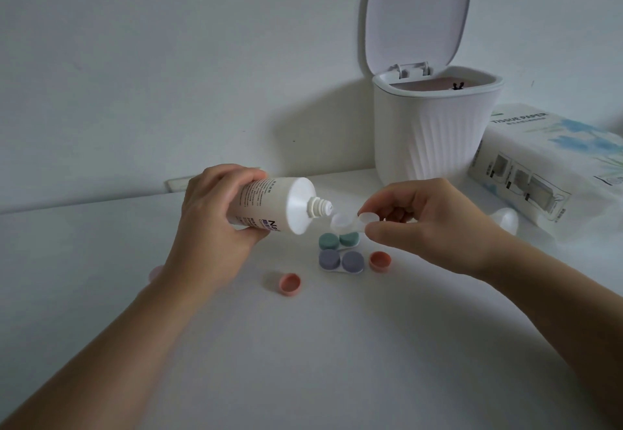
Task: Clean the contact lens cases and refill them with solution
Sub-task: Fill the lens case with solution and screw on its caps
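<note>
Presently, item one: an uncapped clear lens case (350, 222), held in the air above the table (303, 345) so its wells face up to take liquid. The right hand (435, 224) pinches its right-hand well between thumb and fingers (365, 210), leaving the left well free.

Item two: a white solution bottle (276, 205), cap off, gripped round its body by the left hand (215, 217) and tipped with the nozzle just beside the free well, judged ready for filling.

Item three: two pink caps (290, 284) lying apart on the table, open side up, likely set aside for this case.

Item four: a green-capped case (338, 240) and a purple-capped case (341, 260), closed, side by side below the hands.

Item five: an open-lidded white bin (435, 133) and a tissue pack (553, 163) at the back right, within reach for wiping and waste.
</note>
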A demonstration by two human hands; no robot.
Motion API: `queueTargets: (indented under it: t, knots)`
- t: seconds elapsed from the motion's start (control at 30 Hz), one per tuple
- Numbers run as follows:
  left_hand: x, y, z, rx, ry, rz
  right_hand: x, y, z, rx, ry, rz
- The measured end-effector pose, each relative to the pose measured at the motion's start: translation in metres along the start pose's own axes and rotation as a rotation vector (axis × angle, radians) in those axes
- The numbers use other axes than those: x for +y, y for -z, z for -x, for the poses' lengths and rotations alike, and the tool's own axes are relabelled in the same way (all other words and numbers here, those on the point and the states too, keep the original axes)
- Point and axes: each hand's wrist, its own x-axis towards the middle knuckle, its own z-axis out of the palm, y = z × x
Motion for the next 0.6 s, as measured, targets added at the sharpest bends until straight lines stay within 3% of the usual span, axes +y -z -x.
queueTargets:
  t: [0.6]
  knots:
    - [0.0091,-0.0033,0.0008,0.009,-0.096,-0.085,-0.0005,0.0014,0.0071,-0.060,0.031,0.021]
